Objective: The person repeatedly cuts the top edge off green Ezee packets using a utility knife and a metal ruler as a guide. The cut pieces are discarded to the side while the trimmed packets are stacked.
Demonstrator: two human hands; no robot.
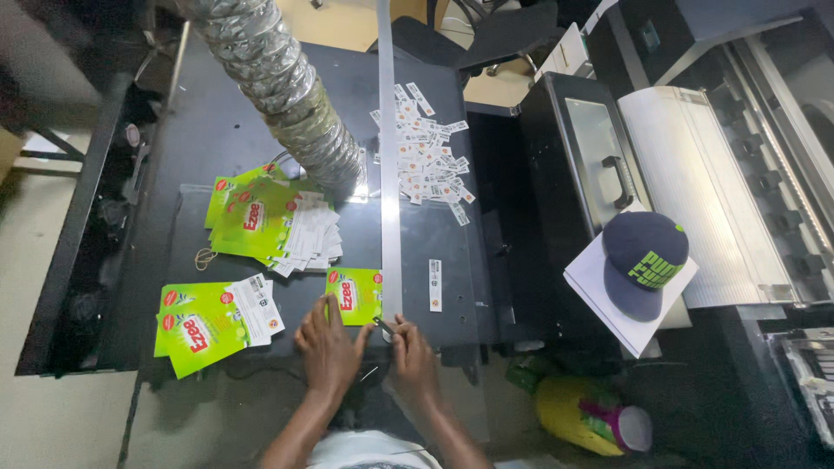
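A dark tabletop occupies the centre of the view. A ribbed silver flexible duct descends onto it from the upper edge. To the right stands a black machine with a handled lid panel, and beside it a larger unit with a white ribbed sheet. A pale floor borders the left side. A yellow container sits low at lower right. Lighting is even and diffuse.
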